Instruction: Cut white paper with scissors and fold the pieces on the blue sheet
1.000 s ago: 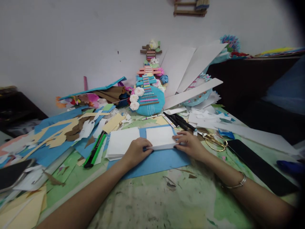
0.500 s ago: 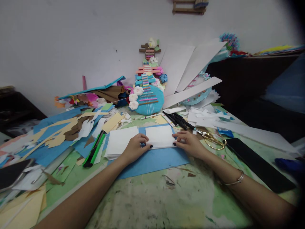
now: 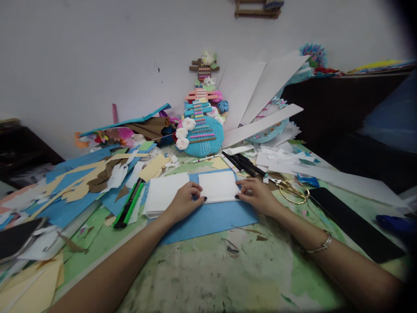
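- Got a white paper rectangle (image 3: 219,186) lying flat on a blue sheet (image 3: 211,221), right between both hands.
- Resting left hand (image 3: 185,202) at its left edge: loosely curled, thumb apart from fingers, nothing pinched.
- Touching the right edge with right hand (image 3: 259,195), pretty much half open, no real pinch either.
- Also seeing a white paper stack (image 3: 165,191) just left, green utility knife (image 3: 133,202) past that, gold-handled scissors (image 3: 294,186) near right wrist.
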Tool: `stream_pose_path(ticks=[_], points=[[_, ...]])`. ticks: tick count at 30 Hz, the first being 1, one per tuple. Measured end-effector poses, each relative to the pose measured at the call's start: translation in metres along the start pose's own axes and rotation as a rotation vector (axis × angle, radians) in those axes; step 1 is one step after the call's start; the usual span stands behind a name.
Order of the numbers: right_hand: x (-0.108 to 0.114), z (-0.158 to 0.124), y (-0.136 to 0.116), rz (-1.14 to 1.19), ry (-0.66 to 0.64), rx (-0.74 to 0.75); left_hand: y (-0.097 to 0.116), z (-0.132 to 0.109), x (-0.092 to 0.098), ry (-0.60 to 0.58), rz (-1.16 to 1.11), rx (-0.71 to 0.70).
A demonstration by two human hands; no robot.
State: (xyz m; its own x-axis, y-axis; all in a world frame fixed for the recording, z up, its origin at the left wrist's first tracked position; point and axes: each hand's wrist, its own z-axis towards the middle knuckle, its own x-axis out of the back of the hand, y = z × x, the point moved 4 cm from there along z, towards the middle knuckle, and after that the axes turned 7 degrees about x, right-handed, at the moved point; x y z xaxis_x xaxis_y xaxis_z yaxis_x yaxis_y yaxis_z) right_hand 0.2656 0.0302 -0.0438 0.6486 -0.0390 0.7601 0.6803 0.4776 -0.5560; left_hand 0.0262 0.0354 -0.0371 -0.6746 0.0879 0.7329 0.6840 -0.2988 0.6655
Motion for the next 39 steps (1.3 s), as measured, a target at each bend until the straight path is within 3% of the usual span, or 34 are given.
stream_pose_path(ticks=[15,25,30,34,39], points=[[0.001,0.002,-0.001,-0.010,-0.009,-0.061,-0.004,0.002,-0.002,-0.033,-0.029,0.032],[0.001,0.001,-0.002,-0.036,0.016,-0.064,0.002,0.001,-0.002,0.005,0.052,-0.064],[-0.001,-0.002,-0.012,-0.213,0.095,0.141,0.011,-0.005,-0.006,0.032,0.101,-0.218],[-0.007,-0.007,-0.026,-0.362,0.154,0.366,0.022,-0.013,-0.008,0.068,0.338,-0.364],[-0.015,-0.013,-0.040,-0.443,0.071,0.574,0.035,-0.023,-0.016,0.019,0.670,-0.512]])
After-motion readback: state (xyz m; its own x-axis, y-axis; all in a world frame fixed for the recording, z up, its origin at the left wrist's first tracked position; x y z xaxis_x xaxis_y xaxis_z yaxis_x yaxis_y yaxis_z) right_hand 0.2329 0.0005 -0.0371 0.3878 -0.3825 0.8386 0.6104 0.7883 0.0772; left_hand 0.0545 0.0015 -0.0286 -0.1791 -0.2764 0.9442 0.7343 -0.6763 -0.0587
